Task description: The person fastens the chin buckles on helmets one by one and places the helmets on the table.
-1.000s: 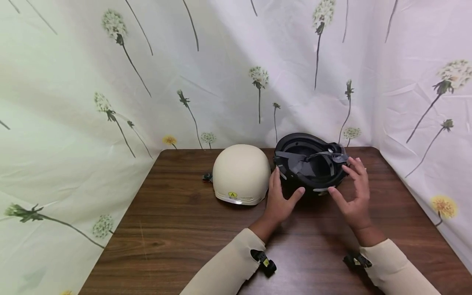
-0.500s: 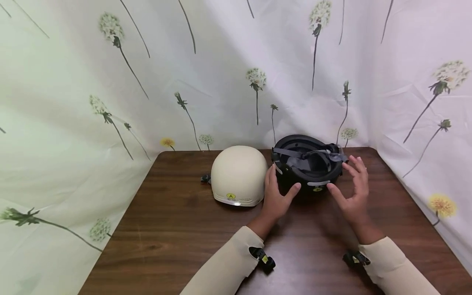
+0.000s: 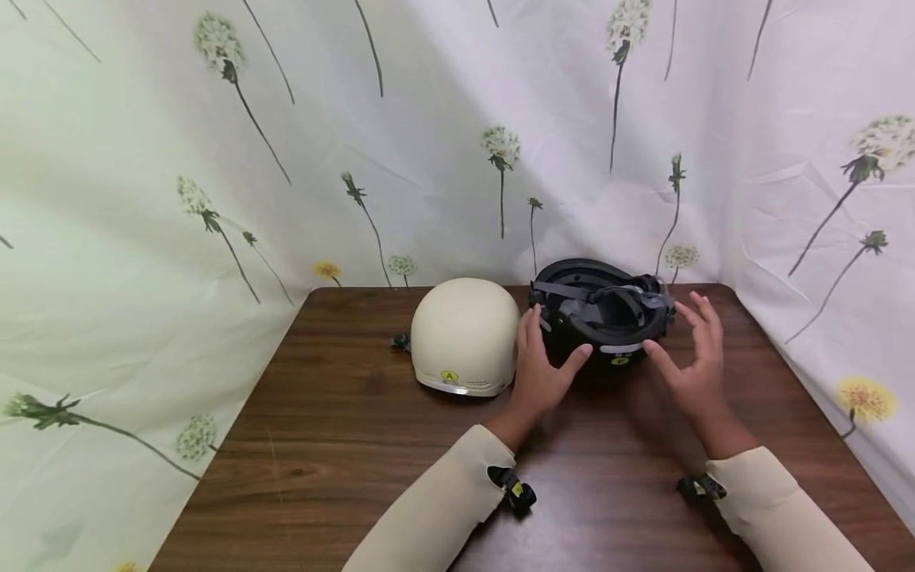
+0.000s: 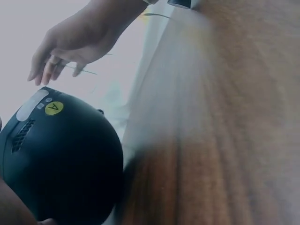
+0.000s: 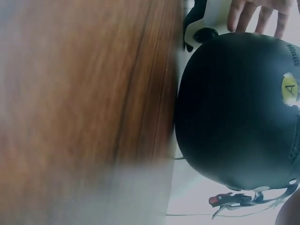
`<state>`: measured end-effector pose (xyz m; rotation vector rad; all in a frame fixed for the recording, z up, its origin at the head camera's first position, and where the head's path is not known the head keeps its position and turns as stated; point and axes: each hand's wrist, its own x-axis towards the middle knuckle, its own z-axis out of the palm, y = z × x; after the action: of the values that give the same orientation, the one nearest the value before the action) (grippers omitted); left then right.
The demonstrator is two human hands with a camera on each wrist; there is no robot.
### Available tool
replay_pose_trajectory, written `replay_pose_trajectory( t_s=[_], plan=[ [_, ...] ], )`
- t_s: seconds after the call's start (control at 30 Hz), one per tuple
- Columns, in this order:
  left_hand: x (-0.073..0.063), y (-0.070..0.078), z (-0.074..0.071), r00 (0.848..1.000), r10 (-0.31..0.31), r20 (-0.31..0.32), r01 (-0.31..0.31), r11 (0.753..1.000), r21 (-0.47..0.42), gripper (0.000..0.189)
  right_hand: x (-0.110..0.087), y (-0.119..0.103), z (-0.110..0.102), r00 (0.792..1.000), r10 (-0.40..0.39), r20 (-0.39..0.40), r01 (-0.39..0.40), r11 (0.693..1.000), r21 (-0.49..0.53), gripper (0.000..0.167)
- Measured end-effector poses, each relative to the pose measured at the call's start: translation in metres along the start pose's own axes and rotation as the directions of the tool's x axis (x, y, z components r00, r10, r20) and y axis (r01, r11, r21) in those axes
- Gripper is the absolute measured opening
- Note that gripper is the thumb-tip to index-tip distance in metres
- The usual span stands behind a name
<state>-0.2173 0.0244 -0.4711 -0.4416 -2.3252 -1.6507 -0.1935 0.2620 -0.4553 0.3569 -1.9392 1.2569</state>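
Note:
A black helmet (image 3: 561, 338) lies upside down on the table, its padded inside and grey chin strap (image 3: 565, 291) facing up. On its left, my left hand (image 3: 541, 383) has its fingertips right at the shell, thumb spread along the front. The right wrist view shows those left fingers (image 5: 247, 16) straight at the shell's edge. My right hand (image 3: 696, 375) is spread at the helmet's right side, thumb near the front rim. In the left wrist view, the right fingers (image 4: 48, 70) hang just off the shell beside a yellow "A" sticker (image 4: 54, 108).
A cream helmet (image 3: 465, 334) stands dome up directly left of the black one, its buckle (image 3: 401, 342) sticking out on the left. Both are near the back edge of the brown wooden table (image 3: 343, 461). A flower-printed white cloth (image 3: 429, 119) hangs behind and at the sides.
The black helmet has rocked on its dome, bringing its front sticker into fuller view, and its strap has shifted. My right hand has drawn slightly right, away from the shell.

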Motion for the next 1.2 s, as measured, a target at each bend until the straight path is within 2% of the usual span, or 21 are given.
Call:
replay_pose_trajectory(
  t_s=[0.13,0.23,0.37,0.43,0.47,0.63,0.9,1.03,1.2],
  plan=[
    [0.006,0.003,0.0,1.0,-0.002,-0.005,0.002,1.0,0.02,0.1,0.001,0.021,-0.002,0.996,0.076,0.037,-0.076,0.997,-0.003,0.068],
    [0.009,0.003,0.001,1.0,-0.014,-0.001,0.014,1.0,0.018,0.098,0.003,0.011,-0.001,0.987,0.148,0.06,-0.148,0.989,0.01,0.068],
    [0.015,0.003,0.001,0.999,-0.033,0.009,0.033,0.999,0.031,0.094,0.009,0.008,0.004,0.945,0.312,0.095,-0.316,0.948,0.029,0.068],
    [0.017,0.004,0.0,0.999,-0.041,0.025,0.04,0.998,0.052,0.091,0.01,0.02,0.006,0.922,0.375,0.098,-0.38,0.924,0.036,0.068],
    [0.018,0.005,-0.001,0.998,-0.045,0.035,0.043,0.997,0.057,0.089,0.011,0.023,0.008,0.917,0.389,0.09,-0.393,0.919,0.038,0.067],
    [0.018,0.008,0.0,0.997,-0.033,0.063,0.028,0.997,0.072,0.085,0.009,0.02,0.012,0.914,0.402,0.06,-0.405,0.913,0.052,0.061],
    [0.012,0.006,0.002,0.999,0.011,0.05,-0.014,0.997,0.07,0.077,0.004,0.01,0.012,0.911,0.394,0.12,-0.402,0.914,0.056,0.059],
    [0.009,0.005,0.001,0.998,0.026,0.055,-0.029,0.997,0.065,0.071,0.002,0.006,0.011,0.913,0.389,0.125,-0.398,0.916,0.057,0.058],
    [0.0,0.006,0.0,0.997,0.033,0.066,-0.035,0.998,0.043,0.064,-0.002,0.001,0.005,0.909,0.398,0.123,-0.402,0.916,0.009,0.058]
  ],
)
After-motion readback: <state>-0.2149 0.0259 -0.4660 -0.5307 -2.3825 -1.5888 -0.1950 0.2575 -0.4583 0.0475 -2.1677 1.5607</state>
